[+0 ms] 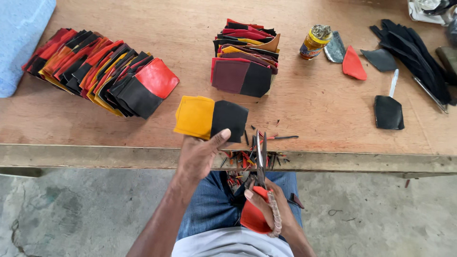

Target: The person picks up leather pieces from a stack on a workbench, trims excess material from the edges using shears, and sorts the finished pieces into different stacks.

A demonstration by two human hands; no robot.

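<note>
- The left hand (pixel 197 157) pinches a yellow-and-black leather piece (pixel 210 117) at its lower edge, thumb on top, over the near edge of the table (pixel 314 102).
- The right hand (pixel 266 209) is clenched around red-handled scissors (pixel 259 183), blades pointing up at the table edge.
- The bare wooden table carries 2 stacks of pieces (pixel 102 71) (pixel 246 57), a small tin (pixel 314 42) and black cutouts (pixel 412 52).
- Offcuts (pixel 247 157) litter the edge; a grey concrete floor (pixel 71 214) lies below.

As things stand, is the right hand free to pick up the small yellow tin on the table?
Probably not: the right hand is closed on the scissors, and the tin stands well across the table.
</note>
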